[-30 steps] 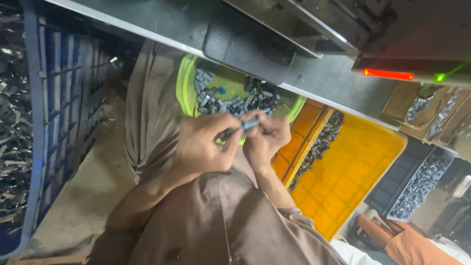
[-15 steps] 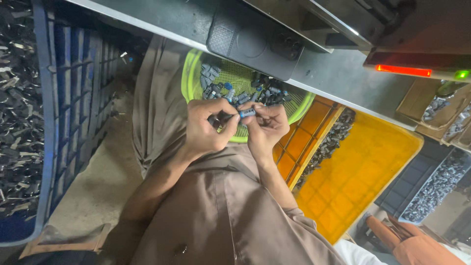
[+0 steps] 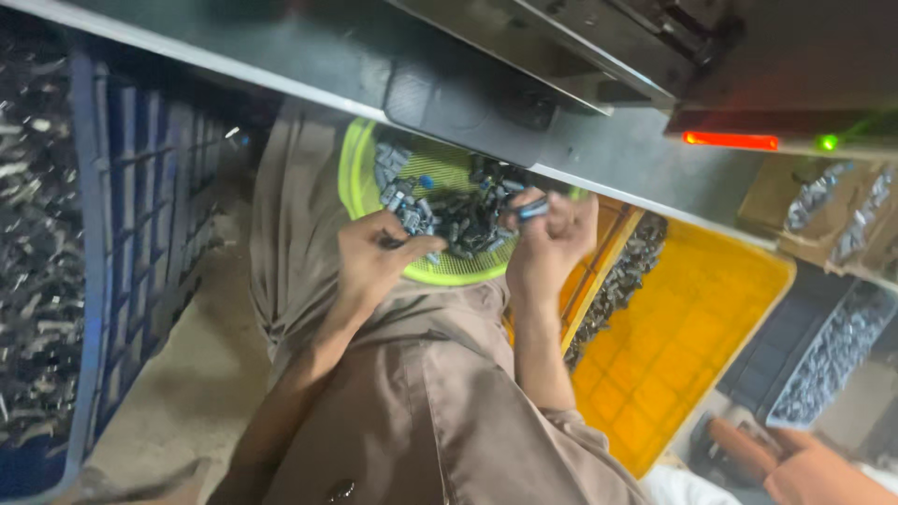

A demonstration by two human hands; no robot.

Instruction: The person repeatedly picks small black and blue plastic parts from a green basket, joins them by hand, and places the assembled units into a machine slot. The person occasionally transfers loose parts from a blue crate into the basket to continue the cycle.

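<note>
Lime-green basket (image 3: 360, 178) on the lap, heaped with small dark metal parts (image 3: 463, 220). Left hand (image 3: 374, 262) curled shut on a few parts at the near rim; right hand (image 3: 547, 238) pinching one blue-tipped piece (image 3: 533, 209). Best kept low over the basket, grip firm.

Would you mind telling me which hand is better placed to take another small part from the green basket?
Probably the left hand: its fingers already rest on the parts in the green basket, while the right hand holds a small part.

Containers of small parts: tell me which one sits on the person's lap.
The round lime-green basket, right at both hands; the yellow crate and blue crate stand off to either side.
</note>
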